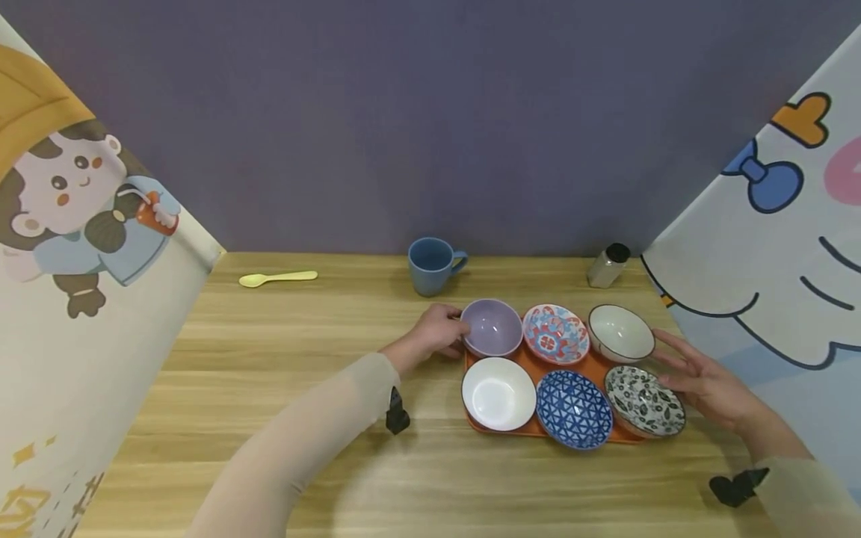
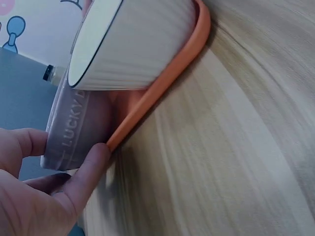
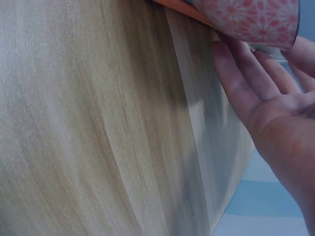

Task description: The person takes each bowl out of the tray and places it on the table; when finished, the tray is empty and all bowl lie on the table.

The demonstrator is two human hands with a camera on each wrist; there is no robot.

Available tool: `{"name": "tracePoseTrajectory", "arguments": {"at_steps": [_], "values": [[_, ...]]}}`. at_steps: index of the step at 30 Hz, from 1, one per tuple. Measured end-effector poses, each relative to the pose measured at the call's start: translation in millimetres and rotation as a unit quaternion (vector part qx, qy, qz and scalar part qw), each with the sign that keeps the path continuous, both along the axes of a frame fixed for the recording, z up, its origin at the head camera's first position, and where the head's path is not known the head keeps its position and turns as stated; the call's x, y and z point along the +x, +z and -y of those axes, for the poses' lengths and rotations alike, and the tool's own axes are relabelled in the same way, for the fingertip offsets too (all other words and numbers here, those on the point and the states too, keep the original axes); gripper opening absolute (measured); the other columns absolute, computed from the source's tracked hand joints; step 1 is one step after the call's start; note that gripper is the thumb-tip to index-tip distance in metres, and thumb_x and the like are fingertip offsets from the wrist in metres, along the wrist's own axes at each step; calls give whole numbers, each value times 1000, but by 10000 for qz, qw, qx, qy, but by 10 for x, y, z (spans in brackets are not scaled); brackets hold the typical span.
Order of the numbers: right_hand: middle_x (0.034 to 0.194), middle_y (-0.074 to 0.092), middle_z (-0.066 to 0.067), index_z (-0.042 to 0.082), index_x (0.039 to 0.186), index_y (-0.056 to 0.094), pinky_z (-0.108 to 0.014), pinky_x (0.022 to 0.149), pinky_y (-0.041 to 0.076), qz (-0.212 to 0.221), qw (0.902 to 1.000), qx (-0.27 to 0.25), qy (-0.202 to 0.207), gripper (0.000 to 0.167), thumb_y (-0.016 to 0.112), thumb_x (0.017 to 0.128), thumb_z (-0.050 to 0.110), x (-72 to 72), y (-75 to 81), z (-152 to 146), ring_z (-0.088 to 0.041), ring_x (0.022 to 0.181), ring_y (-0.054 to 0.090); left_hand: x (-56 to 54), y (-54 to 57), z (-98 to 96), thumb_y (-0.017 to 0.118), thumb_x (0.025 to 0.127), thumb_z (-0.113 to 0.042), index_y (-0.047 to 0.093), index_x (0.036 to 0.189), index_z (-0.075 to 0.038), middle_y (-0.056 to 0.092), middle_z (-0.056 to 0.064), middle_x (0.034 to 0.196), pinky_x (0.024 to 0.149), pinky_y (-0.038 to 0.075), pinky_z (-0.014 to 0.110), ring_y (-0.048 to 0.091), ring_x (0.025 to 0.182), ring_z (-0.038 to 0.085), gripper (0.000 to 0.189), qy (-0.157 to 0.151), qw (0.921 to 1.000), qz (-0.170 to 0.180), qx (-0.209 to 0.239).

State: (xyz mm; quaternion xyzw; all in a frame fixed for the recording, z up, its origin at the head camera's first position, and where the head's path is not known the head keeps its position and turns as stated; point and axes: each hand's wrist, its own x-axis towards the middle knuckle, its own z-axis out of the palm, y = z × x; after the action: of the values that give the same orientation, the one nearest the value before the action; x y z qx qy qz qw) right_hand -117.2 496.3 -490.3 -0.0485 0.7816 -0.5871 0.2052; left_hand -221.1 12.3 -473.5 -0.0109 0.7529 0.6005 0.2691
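Observation:
Several bowls sit in two rows on an orange tray (image 1: 531,430). My left hand (image 1: 439,329) grips the tray's left edge: in the left wrist view one fingertip is right at the orange rim (image 2: 147,101), and another digit lies against the lavender bowl (image 1: 493,329) with raised lettering. My right hand (image 1: 702,385) is at the tray's right side, fingers fairly straight, beside the white dark-rimmed bowl (image 1: 620,334) and the black-and-white leaf-patterned bowl (image 1: 644,401). In the right wrist view its fingers (image 3: 241,83) reach below a bowl with a red-patterned outside (image 3: 251,19).
A white bowl (image 1: 499,394), a blue triangle-patterned bowl (image 1: 575,409) and a red-blue floral bowl (image 1: 556,334) share the tray. Behind stand a blue mug (image 1: 430,267) and a black-capped shaker (image 1: 608,266). A yellow spoon (image 1: 278,279) lies back left. Walls enclose three sides.

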Motion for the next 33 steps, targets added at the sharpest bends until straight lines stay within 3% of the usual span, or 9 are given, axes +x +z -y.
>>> {"name": "tracePoseTrajectory", "arguments": {"at_steps": [4, 13, 25, 33], "values": [[137, 46, 33, 28, 167, 5, -14, 92, 51, -20, 10000, -58, 3, 86, 55, 103, 0, 4, -3, 14, 11, 117, 55, -8, 30, -4, 60, 89, -3, 56, 140, 6, 69, 18, 97, 76, 67, 46, 73, 81, 30, 52, 63, 9998, 213, 15], [139, 44, 35, 31, 167, 4, -14, 92, 52, 64, 9999, 97, 36, 86, 55, 104, 3, -23, 21, 16, 10, 116, 56, -23, 32, 31, 60, 90, -8, 53, 145, 0, 71, 18, 101, 75, 66, 48, 72, 79, 28, 56, 94, 9990, 339, 258], [139, 49, 35, 27, 167, 4, -15, 92, 52, 121, 9992, -313, 207, 84, 51, 104, -2, -26, -34, -2, 8, 118, 57, 18, -93, 99, 63, 89, -11, 53, 148, -4, 73, 18, 93, 76, 66, 48, 73, 75, 28, 60, 256, 9960, 287, 811], [132, 47, 40, 30, 166, 7, -21, 90, 53, 373, 9992, 147, -14, 68, 44, 111, 17, -73, 25, 2, 14, 115, 53, -1, -110, 141, 63, 90, -11, 52, 150, -8, 71, 17, 89, 73, 67, 46, 72, 72, 27, 61, 298, 9941, 265, 1008]]}}
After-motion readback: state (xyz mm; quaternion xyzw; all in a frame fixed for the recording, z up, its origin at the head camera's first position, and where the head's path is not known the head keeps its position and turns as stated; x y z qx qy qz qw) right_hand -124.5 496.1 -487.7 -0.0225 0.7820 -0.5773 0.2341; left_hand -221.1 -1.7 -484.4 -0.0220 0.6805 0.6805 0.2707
